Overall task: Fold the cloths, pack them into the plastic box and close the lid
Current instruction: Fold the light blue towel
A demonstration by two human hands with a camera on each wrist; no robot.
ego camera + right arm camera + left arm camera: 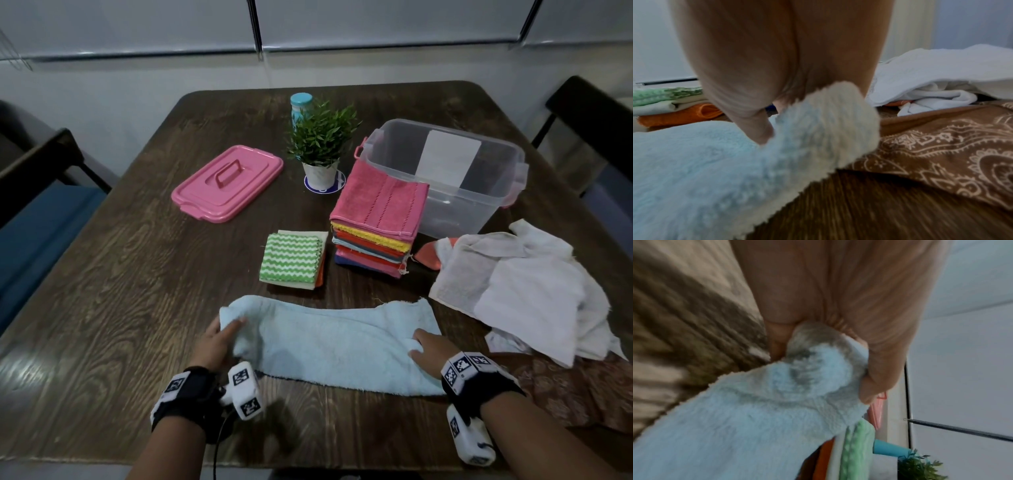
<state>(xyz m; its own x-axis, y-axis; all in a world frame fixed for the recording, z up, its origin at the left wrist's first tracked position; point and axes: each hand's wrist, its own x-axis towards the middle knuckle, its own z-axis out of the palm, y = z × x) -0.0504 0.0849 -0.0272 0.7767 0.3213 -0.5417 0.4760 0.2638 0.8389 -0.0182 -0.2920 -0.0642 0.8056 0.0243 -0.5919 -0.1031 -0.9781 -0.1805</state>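
Right at the near edge of the table (102,274) we have both hands on the pale blue towel (335,346), which lies stretched out flat between them. Our left hand (214,342) pinches the towel's left end, thumb on top and fingers curled under a bunched corner; the left wrist view shows that fluffy corner wrapped in the grip. Our right hand (430,349) grips the right end the same way, thumb pressed into the pile and the edge rolled up over the fingers.

Just right of the right hand, a brown patterned cloth (575,390) lies on the table, and beyond it a loose heap of white cloths (524,291) with an orange corner poking out at its left.

Beyond the towel, between the two hands, sits a small folded pile topped by the green zigzag cloth (291,257). Just to its right stands the taller stack of folded cloths (373,240) with a pink one on top, touching the clear plastic box (479,205) behind it; the box stands open.

Further out beyond the left hand, the pink lid (227,183) lies flat on the table, well apart from the box. Between lid and box stands a potted plant (322,144), with a blue-capped bottle (301,102) behind it.
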